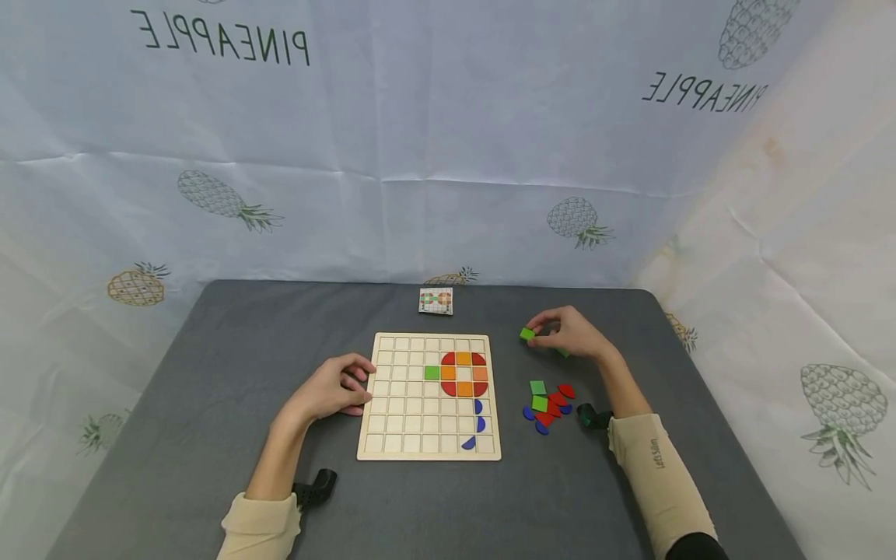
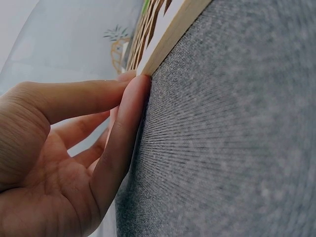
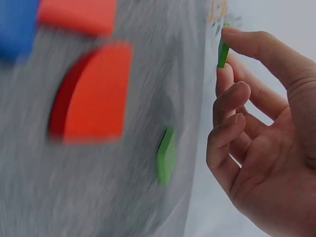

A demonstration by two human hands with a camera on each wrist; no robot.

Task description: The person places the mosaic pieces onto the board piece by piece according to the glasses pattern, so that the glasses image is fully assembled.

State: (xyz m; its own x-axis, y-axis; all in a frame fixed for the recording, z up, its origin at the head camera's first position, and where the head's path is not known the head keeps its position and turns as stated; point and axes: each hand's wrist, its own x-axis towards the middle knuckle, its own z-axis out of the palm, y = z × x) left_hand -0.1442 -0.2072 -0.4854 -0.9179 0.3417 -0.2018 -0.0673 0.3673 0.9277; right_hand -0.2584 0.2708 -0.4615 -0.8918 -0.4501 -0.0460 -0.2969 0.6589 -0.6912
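My left hand (image 1: 336, 386) is at the left edge of a wooden grid board (image 1: 402, 428), thumb and fingertips holding that edge. The left wrist view shows the fingertips right at the board's pale rim (image 2: 165, 44). On the board, red quarter-circle, orange square and green square tiles form a ring with a green square (image 1: 432, 372) beside it. Below the ring lie blue half-circles (image 1: 480, 424). My right hand (image 1: 570, 333) pinches a green square tile (image 3: 223, 47) between thumb and finger. Another green tile (image 3: 167, 157) lies on the cloth below that hand.
Right of the board lie loose pieces: green squares (image 1: 539, 403), red quarter-circles (image 1: 566, 391) and blue half-circles (image 1: 542, 428). A small pattern card (image 1: 436, 301) stands behind the board. Grey cloth (image 1: 336, 311) covers the table; a pineapple-print curtain (image 1: 420, 225) hangs behind.
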